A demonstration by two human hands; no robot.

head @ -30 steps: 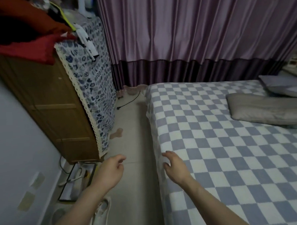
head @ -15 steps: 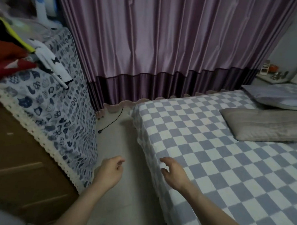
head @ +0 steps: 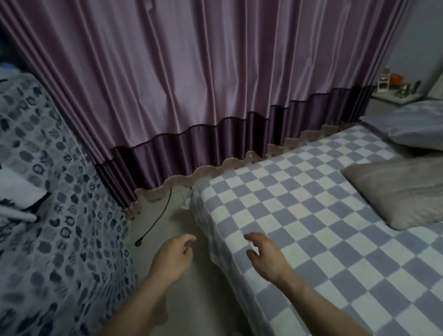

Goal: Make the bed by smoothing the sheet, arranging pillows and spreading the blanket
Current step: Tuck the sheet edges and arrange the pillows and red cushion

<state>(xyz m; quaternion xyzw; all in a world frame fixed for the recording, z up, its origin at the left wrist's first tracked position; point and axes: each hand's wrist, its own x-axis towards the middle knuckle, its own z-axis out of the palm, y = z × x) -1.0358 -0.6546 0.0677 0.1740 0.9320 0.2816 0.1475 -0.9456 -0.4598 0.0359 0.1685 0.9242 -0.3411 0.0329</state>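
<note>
A blue-and-white checkered sheet [head: 306,215] covers the bed on the right and lies flat. A grey folded blanket or flat pillow [head: 404,193] rests on it at the right, with a pale lilac pillow [head: 421,126] behind it at the head end. My right hand [head: 266,257] hovers over the near left edge of the bed, fingers loosely curled, holding nothing. My left hand [head: 172,259] hangs over the floor strip beside the bed, fingers relaxed, also empty.
A cabinet draped in a cat-print cloth [head: 53,226] stands close on the left. Purple curtains [head: 186,80] fill the back. A black cable [head: 156,219] lies on the narrow floor strip. A small shelf with items [head: 394,86] sits far right.
The view has turned right and upward; the cabinet slid out to the left and the curtain fills more of the frame. Both hands keep their pose by the bed edge.
</note>
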